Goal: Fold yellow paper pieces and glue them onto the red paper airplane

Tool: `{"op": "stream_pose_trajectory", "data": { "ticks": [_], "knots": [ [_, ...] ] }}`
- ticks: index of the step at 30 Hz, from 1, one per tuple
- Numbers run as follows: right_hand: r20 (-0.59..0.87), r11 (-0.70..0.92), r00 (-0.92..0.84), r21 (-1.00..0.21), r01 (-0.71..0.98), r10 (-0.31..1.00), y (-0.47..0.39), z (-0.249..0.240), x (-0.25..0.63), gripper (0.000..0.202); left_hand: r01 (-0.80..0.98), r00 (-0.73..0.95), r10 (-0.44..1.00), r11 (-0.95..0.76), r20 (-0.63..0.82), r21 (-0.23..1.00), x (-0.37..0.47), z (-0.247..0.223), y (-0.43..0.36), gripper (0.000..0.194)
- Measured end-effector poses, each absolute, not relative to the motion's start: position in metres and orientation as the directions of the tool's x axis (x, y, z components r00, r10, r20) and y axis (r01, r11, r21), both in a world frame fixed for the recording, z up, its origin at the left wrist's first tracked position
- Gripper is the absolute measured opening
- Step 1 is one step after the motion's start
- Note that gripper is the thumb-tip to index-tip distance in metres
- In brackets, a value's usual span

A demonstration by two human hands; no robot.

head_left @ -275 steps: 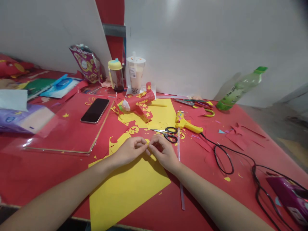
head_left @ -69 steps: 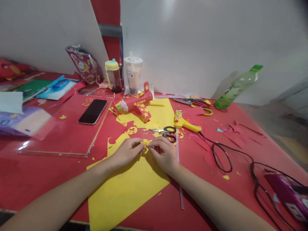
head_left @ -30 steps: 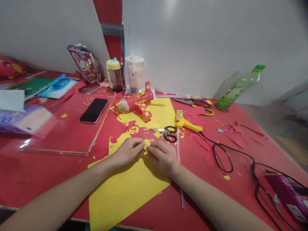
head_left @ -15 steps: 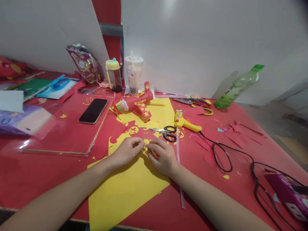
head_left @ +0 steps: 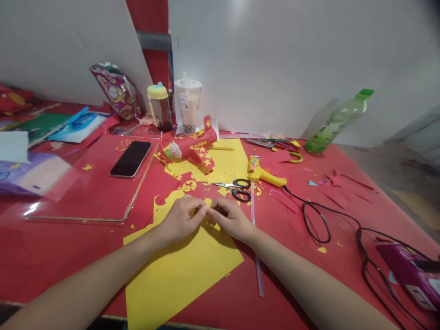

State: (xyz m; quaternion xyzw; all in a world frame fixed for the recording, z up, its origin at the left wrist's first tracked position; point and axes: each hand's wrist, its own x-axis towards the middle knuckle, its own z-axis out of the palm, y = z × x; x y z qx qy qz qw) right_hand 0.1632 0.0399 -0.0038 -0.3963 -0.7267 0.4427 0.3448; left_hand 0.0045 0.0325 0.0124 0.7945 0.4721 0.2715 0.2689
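Over a yellow sheet [head_left: 182, 275], my left hand [head_left: 184, 217] and my right hand [head_left: 231, 220] meet with thumbs and fingertips pinched together. What lies between the fingertips is too small to make out. Black-handled scissors [head_left: 240, 189] rest just beyond my right hand. Farther back, a red paper airplane [head_left: 197, 145] with yellow stars sits on another yellow sheet [head_left: 233, 160]. A yellow glue gun [head_left: 264, 175] lies right of the scissors, and a clear glue stick [head_left: 257, 261] runs down beside my right wrist.
A phone [head_left: 130, 159] lies on a clear-covered panel [head_left: 85, 197] at left. Behind stand a snack bag [head_left: 118, 94], a bottle [head_left: 161, 110], a drink cup [head_left: 189, 107] and a green bottle [head_left: 335, 123]. A black cable [head_left: 326, 211] loops toward a purple power strip [head_left: 405, 270].
My right hand has turned slightly, and its thumb now meets my left fingertips. The view has shifted a little.
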Motion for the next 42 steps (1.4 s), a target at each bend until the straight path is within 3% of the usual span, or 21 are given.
{"op": "stream_pose_trajectory", "data": {
  "ticks": [11, 19, 34, 42],
  "knots": [
    [0.132, 0.255, -0.455, -0.941, 0.220, 0.880, 0.0392, -0.0047, 0.1644, 0.018, 0.515, 0.450, 0.893, -0.246, -0.015, 0.821, 0.0038, 0.0168, 0.0339, 0.029],
    [0.116, 0.255, -0.483, -0.939, 0.232, 0.868, 0.0395, -0.0050, 0.1658, 0.017, 0.513, 0.495, 0.864, -0.207, -0.090, 0.833, 0.0016, 0.0143, 0.0365, 0.027],
    [0.091, 0.186, -0.450, -0.968, 0.171, 0.889, 0.0400, -0.0081, 0.1654, 0.018, 0.459, 0.455, 0.890, -0.208, -0.027, 0.864, 0.0017, 0.0142, 0.0368, 0.026],
    [0.151, 0.282, -0.420, -0.921, 0.268, 0.895, 0.0390, -0.0074, 0.1627, 0.019, 0.472, 0.416, 0.909, -0.199, -0.018, 0.859, 0.0032, 0.0139, 0.0352, 0.028]
  ]
}}
